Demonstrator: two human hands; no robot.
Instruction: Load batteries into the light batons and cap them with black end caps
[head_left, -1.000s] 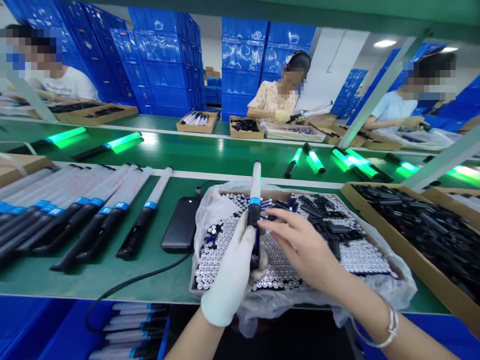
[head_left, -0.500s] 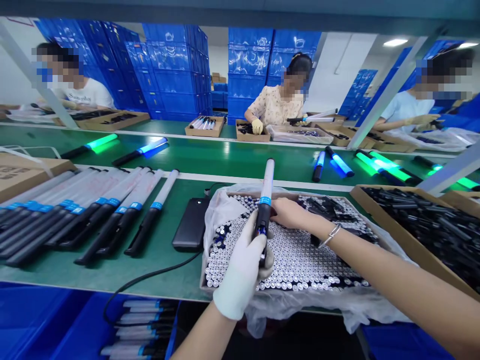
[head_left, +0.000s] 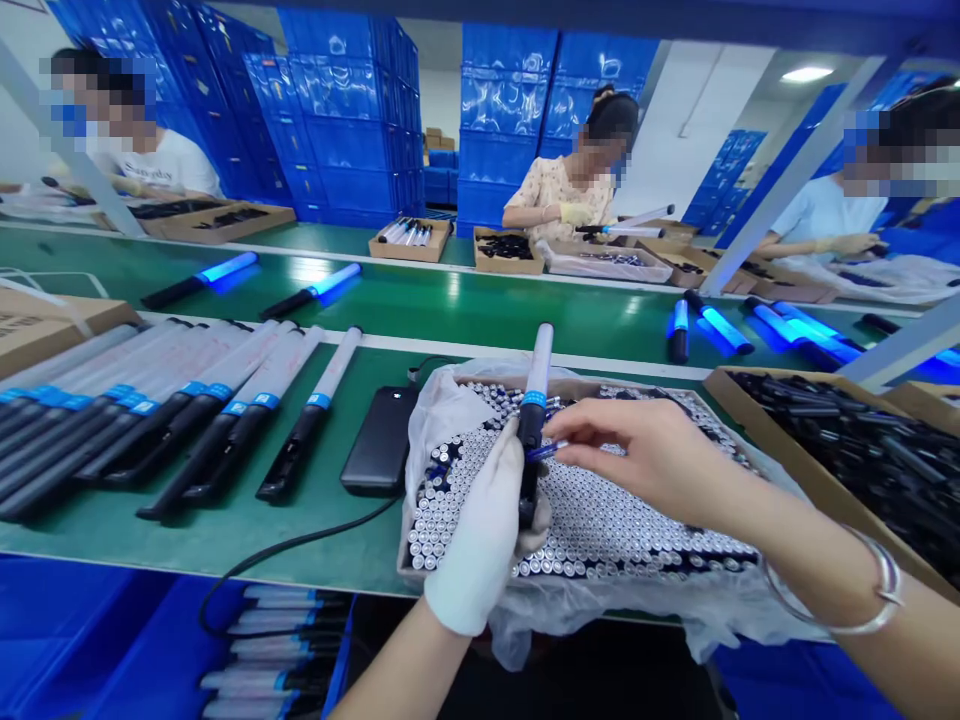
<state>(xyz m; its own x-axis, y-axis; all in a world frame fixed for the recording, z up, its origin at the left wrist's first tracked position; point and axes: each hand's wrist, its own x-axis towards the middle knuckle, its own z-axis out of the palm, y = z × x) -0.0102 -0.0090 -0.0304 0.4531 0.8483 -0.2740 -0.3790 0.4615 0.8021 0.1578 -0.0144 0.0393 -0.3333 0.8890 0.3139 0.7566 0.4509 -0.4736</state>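
My gloved left hand [head_left: 491, 500] is wrapped round the black handle of a light stick [head_left: 536, 385], which has a clear tube and a blue band and points away from me. The stick is held above a box packed with batteries [head_left: 607, 520]. My bare right hand [head_left: 637, 450] comes in from the right, pinching a blue battery [head_left: 551, 450] against the open side of the handle. How far the battery sits inside the handle is hard to tell. Beneath and beside my hands the batteries stand upright in a plastic-lined box [head_left: 780, 480].
Several light sticks [head_left: 217, 400] lie at left, beside a black power bank [head_left: 381, 440] with a cable. A carton of black parts [head_left: 855, 430] stands right. Lit sticks [head_left: 727, 330] lie on the green conveyor [head_left: 465, 310]; co-workers sit beyond it.
My right hand has drawn back from the batteries and brought a battery to the handle. The lit sticks have shifted right on the conveyor, and the green ones now glow blue.
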